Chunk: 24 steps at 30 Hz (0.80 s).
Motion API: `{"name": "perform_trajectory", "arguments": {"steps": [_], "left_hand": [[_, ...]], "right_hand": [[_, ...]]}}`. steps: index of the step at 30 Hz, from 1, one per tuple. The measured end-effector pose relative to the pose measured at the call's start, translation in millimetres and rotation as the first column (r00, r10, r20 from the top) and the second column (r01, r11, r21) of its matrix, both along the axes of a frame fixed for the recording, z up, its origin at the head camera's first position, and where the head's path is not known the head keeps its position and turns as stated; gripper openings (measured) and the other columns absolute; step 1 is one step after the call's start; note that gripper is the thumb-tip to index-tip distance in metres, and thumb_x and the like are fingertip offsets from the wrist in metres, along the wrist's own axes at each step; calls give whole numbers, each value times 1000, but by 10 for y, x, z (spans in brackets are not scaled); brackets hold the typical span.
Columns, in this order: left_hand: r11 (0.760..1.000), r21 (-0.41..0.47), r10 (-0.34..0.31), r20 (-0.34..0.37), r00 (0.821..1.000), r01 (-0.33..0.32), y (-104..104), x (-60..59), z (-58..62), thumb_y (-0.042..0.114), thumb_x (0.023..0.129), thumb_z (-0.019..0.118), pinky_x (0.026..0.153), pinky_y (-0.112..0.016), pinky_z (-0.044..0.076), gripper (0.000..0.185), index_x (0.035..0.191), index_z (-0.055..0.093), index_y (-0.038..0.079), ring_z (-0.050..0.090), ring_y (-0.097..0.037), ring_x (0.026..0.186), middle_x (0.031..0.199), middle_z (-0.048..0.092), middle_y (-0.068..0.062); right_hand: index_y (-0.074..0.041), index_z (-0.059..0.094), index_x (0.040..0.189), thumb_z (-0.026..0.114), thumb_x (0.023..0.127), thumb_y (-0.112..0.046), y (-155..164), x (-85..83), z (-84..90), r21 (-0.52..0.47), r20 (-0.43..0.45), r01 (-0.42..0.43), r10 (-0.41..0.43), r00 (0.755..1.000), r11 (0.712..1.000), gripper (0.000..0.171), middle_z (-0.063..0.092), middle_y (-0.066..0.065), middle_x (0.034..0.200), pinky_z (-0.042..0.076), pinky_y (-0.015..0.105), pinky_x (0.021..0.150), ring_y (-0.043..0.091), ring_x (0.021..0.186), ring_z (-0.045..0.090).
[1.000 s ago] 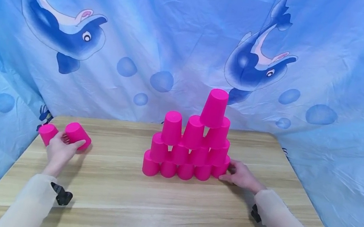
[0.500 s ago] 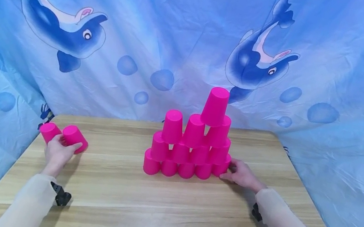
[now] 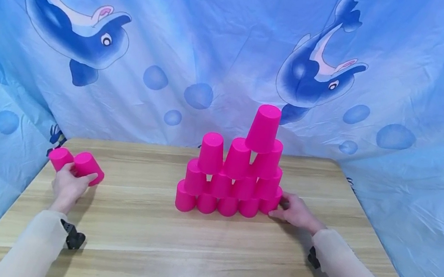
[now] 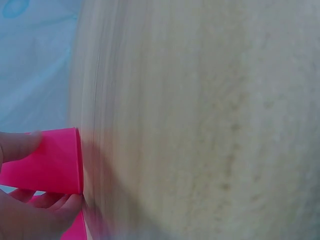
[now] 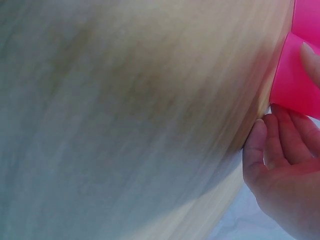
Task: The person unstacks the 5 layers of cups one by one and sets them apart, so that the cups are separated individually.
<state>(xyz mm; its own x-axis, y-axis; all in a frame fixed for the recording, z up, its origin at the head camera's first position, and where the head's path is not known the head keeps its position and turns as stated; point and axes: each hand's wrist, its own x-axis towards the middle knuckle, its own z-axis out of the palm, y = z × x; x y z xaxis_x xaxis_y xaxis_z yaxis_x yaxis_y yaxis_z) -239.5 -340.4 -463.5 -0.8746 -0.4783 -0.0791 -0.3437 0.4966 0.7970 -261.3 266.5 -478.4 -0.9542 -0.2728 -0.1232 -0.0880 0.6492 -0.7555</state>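
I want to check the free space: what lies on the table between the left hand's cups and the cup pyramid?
Only bare wooden table shows between the left hand's cups and the cup pyramid, seen in the head view.

My left hand (image 3: 69,182) has pulled the tilted pink cup (image 3: 89,168) a little toward the table's (image 3: 204,252) left edge, closer to the other loose cup (image 3: 59,158) there.
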Motion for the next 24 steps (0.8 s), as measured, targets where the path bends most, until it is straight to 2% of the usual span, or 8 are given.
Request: {"name": "perform_trajectory", "arguments": {"steps": [11,24], "left_hand": [[1000,-18,5,4,1000,-4,-32,-21,1,28,91,64,101,-58,32,78,146,22,-7,37,-48,123,138,38,-33],[995,-104,1,-41,999,-5,-86,-68,-73,29,91,64,95,-57,36,67,139,38,-9,43,-46,114,126,50,-33]], "right_hand": [[-8,52,134,80,79,-23,-2,13,51,-8,10,2,-2,1000,1000,63,56,10,128,41,52,96,34,119,49],[-7,53,133,81,78,-25,-6,2,17,-9,10,4,-4,1000,1000,64,56,10,127,41,52,97,33,118,50]]}}
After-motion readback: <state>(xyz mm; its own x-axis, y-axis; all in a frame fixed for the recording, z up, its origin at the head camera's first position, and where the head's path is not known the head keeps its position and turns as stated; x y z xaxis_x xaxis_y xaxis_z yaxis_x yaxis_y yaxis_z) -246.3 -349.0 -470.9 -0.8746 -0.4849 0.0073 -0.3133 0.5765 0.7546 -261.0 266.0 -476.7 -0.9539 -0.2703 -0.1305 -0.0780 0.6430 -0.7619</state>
